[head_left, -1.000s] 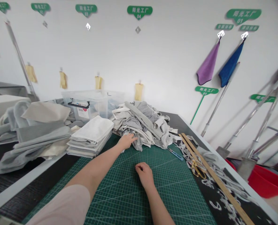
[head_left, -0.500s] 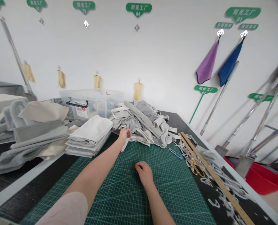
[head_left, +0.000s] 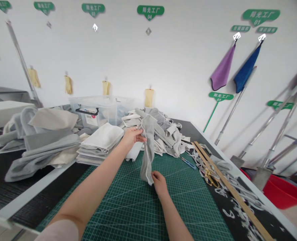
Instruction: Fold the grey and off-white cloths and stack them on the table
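The grey cloth strip (head_left: 147,150) hangs above the green cutting mat (head_left: 143,207), in front of the pile of grey and white offcuts (head_left: 161,129). The left hand (head_left: 132,136) pinches its upper end – the grip is closed on the fabric – and the right hand (head_left: 160,183) holds the lower end, fingers closed on it. How the strip is folded is hard to make out, and its top merges with the pile behind.

Left of the pile lies a stack of folded white cloths (head_left: 100,142). Behind it stands a clear plastic box (head_left: 98,112) with a lid; its content is not readable through the wall. On the right of the tabletop lie blue snips (head_left: 188,163), yellow-handled scissors (head_left: 208,176) and a wooden ruler (head_left: 228,190), cut off at the bottom edge. A red tub (head_left: 284,192) shows only partly – its inside is hidden.
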A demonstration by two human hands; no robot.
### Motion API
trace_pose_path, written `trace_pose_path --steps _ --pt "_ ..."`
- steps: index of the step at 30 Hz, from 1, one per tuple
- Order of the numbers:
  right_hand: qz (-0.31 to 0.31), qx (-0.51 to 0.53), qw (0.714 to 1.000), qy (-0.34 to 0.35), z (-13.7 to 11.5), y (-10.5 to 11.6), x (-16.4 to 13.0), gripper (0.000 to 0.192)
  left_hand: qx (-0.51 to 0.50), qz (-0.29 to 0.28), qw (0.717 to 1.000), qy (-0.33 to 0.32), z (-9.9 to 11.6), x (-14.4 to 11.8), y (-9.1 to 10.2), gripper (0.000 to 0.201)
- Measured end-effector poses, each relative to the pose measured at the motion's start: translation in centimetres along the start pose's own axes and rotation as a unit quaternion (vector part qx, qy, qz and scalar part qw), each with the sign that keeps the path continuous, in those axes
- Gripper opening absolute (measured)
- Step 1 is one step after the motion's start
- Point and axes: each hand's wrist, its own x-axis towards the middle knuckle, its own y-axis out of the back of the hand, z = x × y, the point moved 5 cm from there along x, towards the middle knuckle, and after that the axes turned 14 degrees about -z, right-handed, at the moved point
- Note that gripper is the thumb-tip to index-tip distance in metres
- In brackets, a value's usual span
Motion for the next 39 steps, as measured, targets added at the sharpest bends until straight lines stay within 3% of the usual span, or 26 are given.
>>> trace_pose_path --steps 4,10,15,18,20,22,25,30,32,36,39 --pt "0.007 0.066 0.998 -0.007 -0.2 0.1 -0.5 0.015 0.148 -0.031 0.988 -0.028 3.3 -1.9 -2.5 0.016" --pt "0.038 0.18 0.982 -0.041 -2.5 1.8 -1.2 0.033 0.214 -0.047 0.974 -0.054 5.8 -3.9 -4.9 0.022" --pt "0.01 0.333 0.942 0.038 -9.9 1.7 -2.3 0.043 0.246 -0.111 0.963 -0.021 5.0 -4.5 -6.7 0.019" --pt "-0.009 0.315 0.943 0.105 -14.7 1.1 -3.1 0.042 0.255 -0.15 0.955 -0.014 4.0 -4.6 -7.6 0.018" --pt "-0.021 0.301 0.947 0.114 -16.3 1.1 -3.4 0.044 0.266 -0.15 0.952 -0.015 3.6 -4.6 -7.9 0.018" --pt "-0.01 0.311 0.945 0.103 -16.2 1.7 -3.7 0.047 0.266 -0.128 0.955 -0.007 3.4 -4.6 -7.8 0.019" --pt "0.014 0.342 0.938 0.061 -13.8 3.2 -4.4 0.057 0.241 -0.087 0.967 0.01 3.4 -4.6 -7.3 0.023" --pt "-0.026 0.373 0.928 -0.001 -9.9 3.9 -6.2 0.074 0.217 -0.05 0.975 0.018 3.6 -4.7 -6.7 0.026" --pt "-0.024 0.39 0.921 0.007 -9.8 3.9 -6.4 0.068 0.224 -0.059 0.973 0.011 3.6 -4.8 -6.8 0.025" --pt "0.045 0.397 0.917 -0.017 -10.6 4.6 -5.8 0.032 0.241 -0.089 0.966 -0.008 3.8 -5.0 -6.9 0.024" --pt "0.073 0.372 0.925 -0.001 -11.9 5.8 -5.1 0.027 0.259 -0.087 0.962 -0.019 4.3 -5.1 -6.4 0.022"
